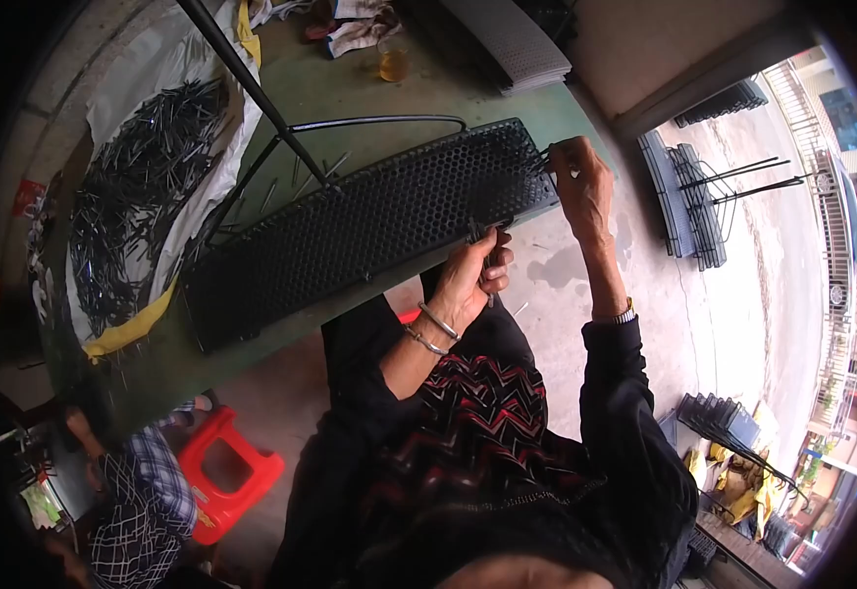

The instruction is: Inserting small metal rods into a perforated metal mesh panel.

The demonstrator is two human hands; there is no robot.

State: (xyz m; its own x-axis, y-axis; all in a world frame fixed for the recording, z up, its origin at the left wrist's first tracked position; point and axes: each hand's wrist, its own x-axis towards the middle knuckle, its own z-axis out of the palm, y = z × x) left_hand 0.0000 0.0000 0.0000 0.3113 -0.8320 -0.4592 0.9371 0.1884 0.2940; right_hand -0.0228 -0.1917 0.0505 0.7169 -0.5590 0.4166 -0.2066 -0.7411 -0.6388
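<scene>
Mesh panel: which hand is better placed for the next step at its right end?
Right hand, probably: it is there; the left hand sits by the near edge of the panel, seemingly holding dark pieces.

A mesh panel (360, 226) lies on the table (438, 103), in front of the left hand (469, 278) and left of the right hand (585, 182). Strips (144, 177) lie in a sack (126, 329) farther left.

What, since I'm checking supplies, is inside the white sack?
The white sack holds a loose heap of thin dark strips. The heap hides the sack's bottom, so whatever lies underneath cannot be seen.
</scene>
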